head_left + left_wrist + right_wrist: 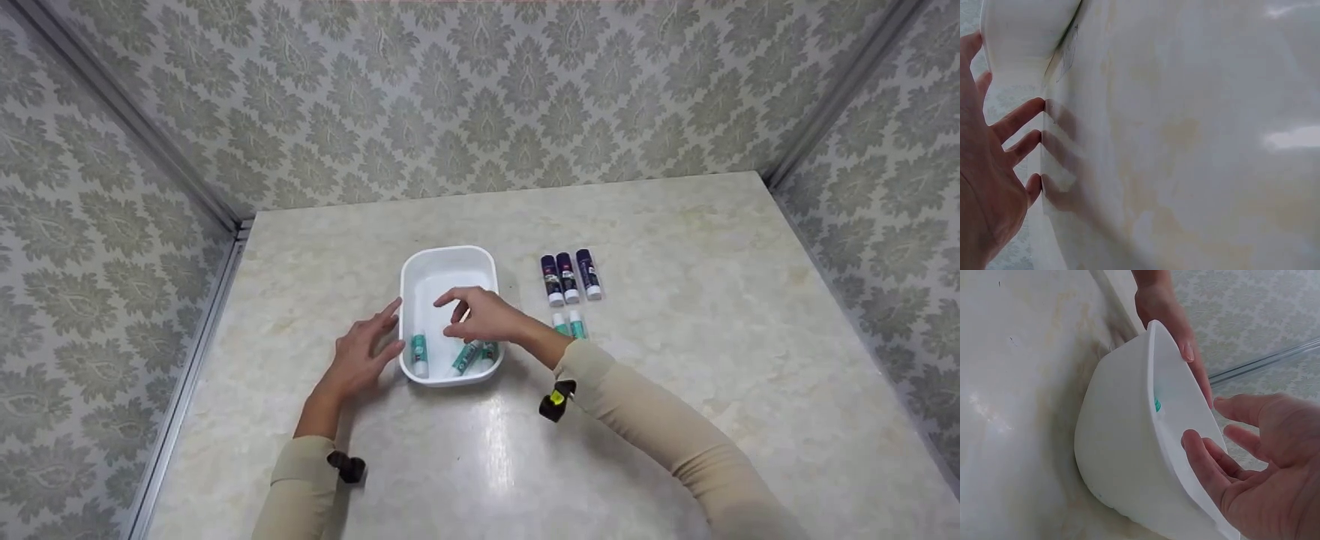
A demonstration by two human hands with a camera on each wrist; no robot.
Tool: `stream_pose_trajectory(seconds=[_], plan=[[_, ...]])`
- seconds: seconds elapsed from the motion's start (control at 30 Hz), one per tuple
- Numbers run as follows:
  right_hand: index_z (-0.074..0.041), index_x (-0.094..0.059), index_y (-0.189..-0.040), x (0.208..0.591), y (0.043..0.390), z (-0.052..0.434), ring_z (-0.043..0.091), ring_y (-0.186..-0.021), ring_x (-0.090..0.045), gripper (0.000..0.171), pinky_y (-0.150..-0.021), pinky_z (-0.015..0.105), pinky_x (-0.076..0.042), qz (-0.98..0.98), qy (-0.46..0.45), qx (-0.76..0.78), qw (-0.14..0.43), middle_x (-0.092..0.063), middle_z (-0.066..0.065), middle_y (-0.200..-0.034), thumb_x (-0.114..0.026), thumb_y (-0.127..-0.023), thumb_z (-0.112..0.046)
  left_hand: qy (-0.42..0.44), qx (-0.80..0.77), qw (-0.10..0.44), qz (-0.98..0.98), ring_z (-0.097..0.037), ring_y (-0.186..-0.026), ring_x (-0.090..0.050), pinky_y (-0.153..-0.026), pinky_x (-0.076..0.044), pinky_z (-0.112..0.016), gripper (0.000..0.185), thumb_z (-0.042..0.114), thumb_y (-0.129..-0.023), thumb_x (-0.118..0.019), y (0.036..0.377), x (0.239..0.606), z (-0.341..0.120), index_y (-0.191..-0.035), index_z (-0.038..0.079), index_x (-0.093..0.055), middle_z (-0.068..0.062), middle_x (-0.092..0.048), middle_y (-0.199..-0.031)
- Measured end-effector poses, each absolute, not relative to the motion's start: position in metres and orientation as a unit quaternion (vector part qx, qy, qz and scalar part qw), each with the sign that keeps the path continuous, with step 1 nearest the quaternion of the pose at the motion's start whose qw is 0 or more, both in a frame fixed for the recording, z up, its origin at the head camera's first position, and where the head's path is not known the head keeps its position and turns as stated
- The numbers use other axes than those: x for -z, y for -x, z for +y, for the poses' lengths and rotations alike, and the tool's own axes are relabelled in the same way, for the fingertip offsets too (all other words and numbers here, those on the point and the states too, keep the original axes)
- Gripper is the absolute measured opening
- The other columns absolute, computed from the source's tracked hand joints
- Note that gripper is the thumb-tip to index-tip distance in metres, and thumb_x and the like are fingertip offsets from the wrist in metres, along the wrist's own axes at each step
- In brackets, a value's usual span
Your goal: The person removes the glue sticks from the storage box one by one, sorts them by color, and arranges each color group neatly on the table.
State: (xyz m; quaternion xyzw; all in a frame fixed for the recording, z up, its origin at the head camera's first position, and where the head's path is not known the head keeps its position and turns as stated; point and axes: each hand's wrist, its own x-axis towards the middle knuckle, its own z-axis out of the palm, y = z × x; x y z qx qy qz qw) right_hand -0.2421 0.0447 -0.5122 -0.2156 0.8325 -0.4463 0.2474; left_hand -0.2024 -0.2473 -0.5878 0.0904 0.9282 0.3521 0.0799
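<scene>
A white plastic tub stands on the table, with three teal-and-white glue sticks lying at its near end. My left hand is at the tub's left side, thumb and index fingertip right at the rim; its other fingers touch the tabletop in the left wrist view. Over the tub is my right hand, fingers loosely bent, thumb apart from them and nothing held. From the right wrist, this hand shows above the tub's opening, with a bit of a teal glue stick visible inside.
Right of the tub, three dark purple glue sticks with white ends lie side by side. Two more teal glue sticks lie just below them, partly hidden by the right wrist. Patterned walls enclose the marbled table at the back and sides.
</scene>
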Motion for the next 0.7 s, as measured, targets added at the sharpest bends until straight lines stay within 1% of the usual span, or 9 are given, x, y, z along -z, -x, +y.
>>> stream_pose_trajectory(seconds=[0.13, 0.27, 0.47, 0.57, 0.7], plan=[[-0.006, -0.065, -0.155, 0.519, 0.244, 0.036, 0.012, -0.076, -0.073, 0.054, -0.072, 0.023, -0.059, 0.837, 0.206, 0.441, 0.250, -0.073, 0.010, -0.110, -0.080, -0.104, -0.014, -0.092, -0.353, 0.083, 0.927, -0.043, -0.165, -0.042, -0.128, -0.024, -0.074, 0.079, 0.059, -0.109, -0.061, 0.203, 0.588, -0.248, -0.179, 0.038, -0.032, -0.009, -0.056, -0.174], [-0.006, -0.065, -0.154, 0.526, 0.245, 0.027, 0.016, -0.080, -0.076, 0.054, -0.076, 0.026, -0.064, 0.833, 0.207, 0.446, 0.252, -0.074, 0.012, -0.112, -0.080, -0.103, -0.013, -0.093, -0.349, 0.082, 0.929, -0.042, -0.163, -0.044, -0.126, -0.025, -0.074, 0.078, 0.058, -0.110, -0.062, 0.202, 0.589, -0.249, -0.179, 0.038, -0.031, -0.009, -0.057, -0.174], [-0.004, -0.063, -0.156, 0.536, 0.246, 0.017, 0.014, -0.083, -0.073, 0.057, -0.081, 0.031, -0.068, 0.811, 0.216, 0.464, 0.281, -0.070, 0.012, -0.113, -0.080, -0.102, -0.008, -0.092, -0.354, 0.090, 0.927, -0.041, -0.163, -0.043, -0.127, -0.024, -0.073, 0.079, 0.061, -0.109, -0.061, 0.202, 0.589, -0.248, -0.179, 0.041, -0.029, -0.007, -0.055, -0.176], [-0.004, -0.063, -0.157, 0.540, 0.247, 0.014, 0.012, -0.081, -0.071, 0.058, -0.080, 0.030, -0.068, 0.805, 0.216, 0.469, 0.293, -0.069, 0.010, -0.112, -0.079, -0.102, -0.007, -0.091, -0.357, 0.086, 0.926, -0.040, -0.161, -0.045, -0.127, -0.024, -0.072, 0.079, 0.060, -0.109, -0.062, 0.202, 0.589, -0.248, -0.179, 0.041, -0.030, -0.007, -0.055, -0.175], [-0.002, -0.062, -0.158, 0.543, 0.247, 0.012, 0.010, -0.074, -0.070, 0.060, -0.074, 0.023, -0.063, 0.802, 0.220, 0.465, 0.304, -0.069, 0.007, -0.106, -0.081, -0.101, -0.008, -0.092, -0.356, 0.076, 0.927, -0.040, -0.159, -0.047, -0.126, -0.026, -0.072, 0.078, 0.058, -0.109, -0.064, 0.202, 0.590, -0.248, -0.178, 0.039, -0.033, -0.007, -0.058, -0.174]])
